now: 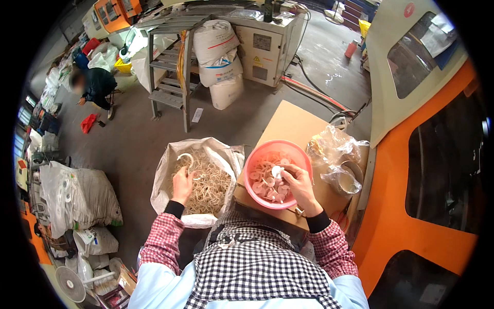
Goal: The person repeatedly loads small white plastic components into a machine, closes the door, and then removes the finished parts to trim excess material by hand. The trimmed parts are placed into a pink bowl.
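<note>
My left hand [182, 186] is over an open white sack [163, 164], its fingers closed on a curved, cream-coloured plastic piece [191, 159] shaped like an open ring. Many similar curved pieces [211, 185] fill the sack below it. Above a pink plastic basin [250, 191], my right hand [301, 186] pinches a white round disc-like piece [277, 172] between thumb and fingers. Inside the basin lies a heap of pale, disc-shaped plastic parts [267, 181]. The basin rests on cardboard [283, 119] to the right of the sack.
Crumpled clear plastic bags [337, 147] and a round tub [352, 172] sit right of the basin. An orange and beige machine [383, 201] borders the right side. Metal steps [167, 98] and stacked sacks [218, 56] stand ahead. Another person [98, 86] crouches at far left.
</note>
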